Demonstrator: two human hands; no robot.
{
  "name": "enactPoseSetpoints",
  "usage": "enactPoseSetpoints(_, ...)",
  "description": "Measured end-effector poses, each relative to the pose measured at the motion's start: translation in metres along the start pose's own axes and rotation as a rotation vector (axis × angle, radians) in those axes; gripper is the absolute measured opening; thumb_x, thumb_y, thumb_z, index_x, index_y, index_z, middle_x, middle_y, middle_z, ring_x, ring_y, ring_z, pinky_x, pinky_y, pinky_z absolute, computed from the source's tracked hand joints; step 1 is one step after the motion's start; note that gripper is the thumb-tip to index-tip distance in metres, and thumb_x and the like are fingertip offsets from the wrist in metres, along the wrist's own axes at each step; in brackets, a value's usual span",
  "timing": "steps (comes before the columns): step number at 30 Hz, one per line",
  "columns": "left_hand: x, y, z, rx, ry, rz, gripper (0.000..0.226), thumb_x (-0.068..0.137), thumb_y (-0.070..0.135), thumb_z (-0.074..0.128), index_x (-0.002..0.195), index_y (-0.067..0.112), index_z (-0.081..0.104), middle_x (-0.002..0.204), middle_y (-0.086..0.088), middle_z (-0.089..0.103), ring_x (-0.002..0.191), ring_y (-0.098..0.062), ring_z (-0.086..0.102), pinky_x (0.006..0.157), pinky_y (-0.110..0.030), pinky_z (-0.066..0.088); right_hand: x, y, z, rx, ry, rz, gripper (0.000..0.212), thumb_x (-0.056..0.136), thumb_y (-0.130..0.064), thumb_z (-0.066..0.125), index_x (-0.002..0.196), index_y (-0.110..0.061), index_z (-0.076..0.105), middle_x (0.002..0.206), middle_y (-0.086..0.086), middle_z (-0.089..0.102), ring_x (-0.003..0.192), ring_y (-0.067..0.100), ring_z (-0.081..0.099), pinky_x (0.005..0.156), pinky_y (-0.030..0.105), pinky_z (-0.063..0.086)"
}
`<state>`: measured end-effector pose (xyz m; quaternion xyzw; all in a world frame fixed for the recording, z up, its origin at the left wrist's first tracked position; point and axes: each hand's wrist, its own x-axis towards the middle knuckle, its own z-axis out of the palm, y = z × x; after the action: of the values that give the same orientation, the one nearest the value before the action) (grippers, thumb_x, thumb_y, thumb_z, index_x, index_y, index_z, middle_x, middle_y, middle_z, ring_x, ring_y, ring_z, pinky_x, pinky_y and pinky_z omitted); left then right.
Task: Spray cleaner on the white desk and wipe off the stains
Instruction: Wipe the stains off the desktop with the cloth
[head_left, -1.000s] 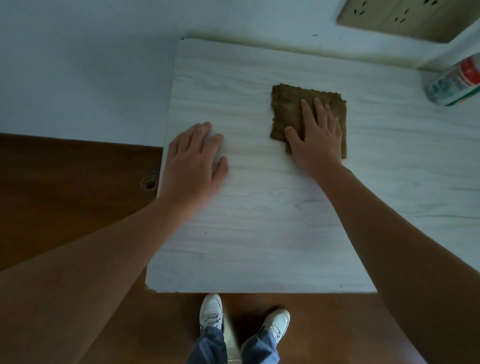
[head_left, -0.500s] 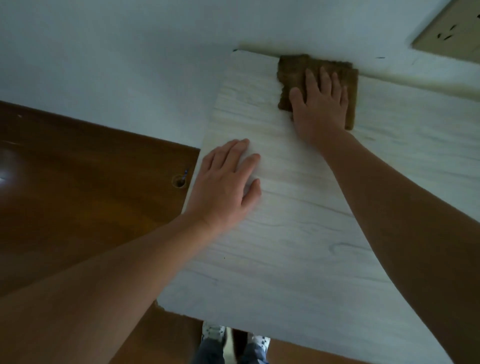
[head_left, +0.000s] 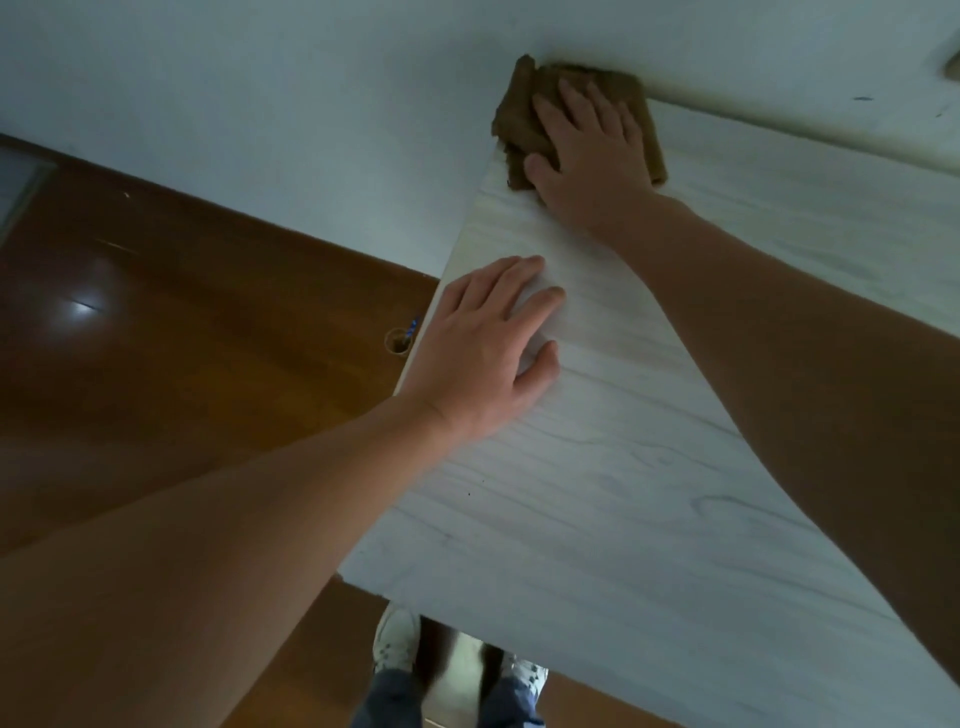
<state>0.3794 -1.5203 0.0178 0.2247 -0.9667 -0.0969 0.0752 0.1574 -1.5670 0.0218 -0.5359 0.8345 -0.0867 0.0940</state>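
Pressing with the right hand (head_left: 592, 156), fingers straight and spread, on a brown cloth (head_left: 519, 117) at the far left corner of the white bench (head_left: 623, 519), up against the wall (head_left: 260, 130). Resting the left hand (head_left: 483, 358) flat and open on the bench near its left edge, holding nothing. Seems bunched along the cloth's left side, perhaps hanging slightly over the edge. Standing in white shoes (head_left: 395, 642) on a wooden floor (head_left: 156, 338).

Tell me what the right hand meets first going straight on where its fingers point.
Likely the wall: the right hand lies flat on the brown cloth at the far corner of the desk, the cloth seemingly against it.
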Motion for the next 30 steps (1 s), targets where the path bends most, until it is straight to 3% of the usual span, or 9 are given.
enactPoseSetpoints(10, -0.014, 0.003, -0.01, -0.044, -0.013, -0.049, 0.047, 0.099, 0.036, 0.045, 0.142, 0.019, 0.055, 0.153, -0.002, 0.048, 0.147, -0.021, 0.038, 0.119, -0.033, 0.029, -0.052, -0.027, 0.008, 0.01, -0.013, 0.06, 0.064, 0.102, -0.045, 0.038, 0.161, -0.027, 0.021, 0.17, 0.001, 0.012, 0.157, 0.024, 0.005, 0.126, 0.043, 0.002)
enactPoseSetpoints(16, -0.1, -0.032, -0.039, -0.055, -0.012, 0.06, 0.041, 0.101, 0.03, 0.049, 0.138, 0.014, 0.058, 0.137, -0.004, 0.063, 0.128, -0.022, 0.057, 0.109, -0.038, 0.045, -0.109, -0.066, 0.017, 0.026, -0.041, 0.062, 0.063, 0.102, -0.042, 0.039, 0.161, -0.026, 0.023, 0.17, 0.001, 0.013, 0.156, 0.024, 0.005, 0.126, 0.043, 0.002)
enactPoseSetpoints(24, -0.165, -0.068, -0.061, -0.093, 0.004, -0.105, 0.038, 0.101, 0.026, 0.044, 0.133, 0.013, 0.061, 0.126, -0.004, 0.066, 0.113, -0.019, 0.061, 0.095, -0.034, 0.049, -0.253, -0.152, 0.049, 0.083, -0.011, 0.101, 0.063, 0.102, -0.044, 0.039, 0.161, -0.028, 0.022, 0.169, -0.001, 0.013, 0.157, 0.021, 0.003, 0.127, 0.044, -0.002)
enactPoseSetpoints(30, -0.189, -0.075, -0.068, -0.116, -0.006, -0.091, 0.039, 0.103, 0.028, 0.046, 0.138, 0.013, 0.056, 0.135, -0.004, 0.062, 0.123, -0.021, 0.059, 0.101, -0.04, 0.051, -0.333, -0.208, 0.071, 0.096, 0.021, 0.124, 0.058, 0.104, -0.043, 0.033, 0.16, -0.03, 0.023, 0.169, -0.002, 0.015, 0.157, 0.021, 0.002, 0.127, 0.045, -0.001)
